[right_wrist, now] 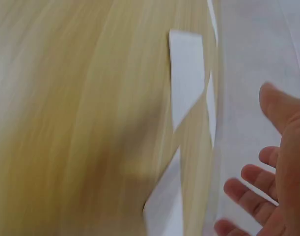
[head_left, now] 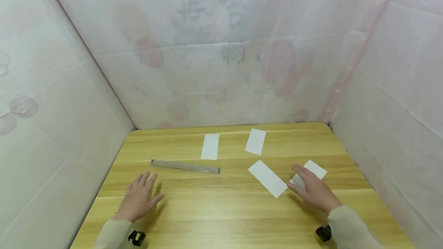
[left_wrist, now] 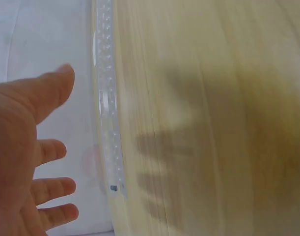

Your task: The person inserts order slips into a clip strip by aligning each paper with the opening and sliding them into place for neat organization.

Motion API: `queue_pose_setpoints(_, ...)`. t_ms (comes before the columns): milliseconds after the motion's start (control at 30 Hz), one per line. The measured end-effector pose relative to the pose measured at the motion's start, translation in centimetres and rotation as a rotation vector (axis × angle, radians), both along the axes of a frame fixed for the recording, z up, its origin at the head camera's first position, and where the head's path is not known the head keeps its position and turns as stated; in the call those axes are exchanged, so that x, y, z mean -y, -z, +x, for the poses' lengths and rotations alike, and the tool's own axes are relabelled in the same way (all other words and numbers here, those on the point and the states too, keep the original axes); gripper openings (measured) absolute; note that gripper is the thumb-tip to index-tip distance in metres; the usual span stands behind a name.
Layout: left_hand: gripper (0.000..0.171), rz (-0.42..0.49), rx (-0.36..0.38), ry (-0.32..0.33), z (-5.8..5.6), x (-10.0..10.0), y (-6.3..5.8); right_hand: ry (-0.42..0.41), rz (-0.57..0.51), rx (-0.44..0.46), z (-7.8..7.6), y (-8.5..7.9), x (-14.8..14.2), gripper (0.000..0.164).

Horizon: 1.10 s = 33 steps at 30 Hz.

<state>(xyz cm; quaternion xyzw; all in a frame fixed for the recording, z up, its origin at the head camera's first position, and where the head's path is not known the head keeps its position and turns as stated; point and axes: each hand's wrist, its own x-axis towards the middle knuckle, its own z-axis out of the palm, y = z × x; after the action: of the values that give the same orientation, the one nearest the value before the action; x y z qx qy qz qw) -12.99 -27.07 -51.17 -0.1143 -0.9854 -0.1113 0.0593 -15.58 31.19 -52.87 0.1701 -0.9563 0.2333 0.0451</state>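
Note:
In the head view my left hand (head_left: 138,199) hovers over the table's left side with fingers spread, holding nothing. Just beyond its fingertips lies a clear plastic ruler (head_left: 185,167), nearly crosswise; the left wrist view shows the same ruler (left_wrist: 108,98) apart from the hand. My right hand (head_left: 315,189) is held above the right side, fingers extended, and partly covers a white paper slip (head_left: 314,169). In the right wrist view the right hand (right_wrist: 282,167) grips nothing. Another white slip (head_left: 268,178) lies just left of it, set diagonally.
Two more white slips, one near the middle (head_left: 210,146) and one to its right (head_left: 255,141), lie toward the back of the wooden table (head_left: 214,218). Pale printed cloth (head_left: 221,68) walls in the back and both sides. A small black device (head_left: 136,237) sits at each wrist.

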Motion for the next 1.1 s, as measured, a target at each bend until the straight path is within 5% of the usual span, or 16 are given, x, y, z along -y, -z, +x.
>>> queue_pose_setpoints(200, 0.065, 0.074, 0.002, 0.001, -1.8, 0.1, 0.5, 0.005, -0.05, -0.024, -0.8, -0.8, 3.6, 0.057)
queue_pose_setpoints(433, 0.061, 0.219, 0.137, -0.125, -4.8, 0.7, 0.5, -0.04, -0.126, 0.022, -3.1, -1.0, 8.3, 0.042)
queue_pose_setpoints(633, 0.057, 0.3, 0.169, -0.186, -7.6, 1.0, 0.1, -0.067, -0.186, 0.078, -4.9, -0.4, 12.5, 0.029)
queue_pose_setpoints(833, 0.059, 0.409, 0.206, -0.27, -9.8, 1.1, -0.4, -0.029, -0.238, 0.165, -6.4, 0.2, 16.4, 0.018)
queue_pose_setpoints(1100, 0.057, 0.455, 0.253, -0.371, -11.4, 1.8, -0.5, 0.067, -0.309, 0.252, -7.8, 0.7, 20.2, 0.013)
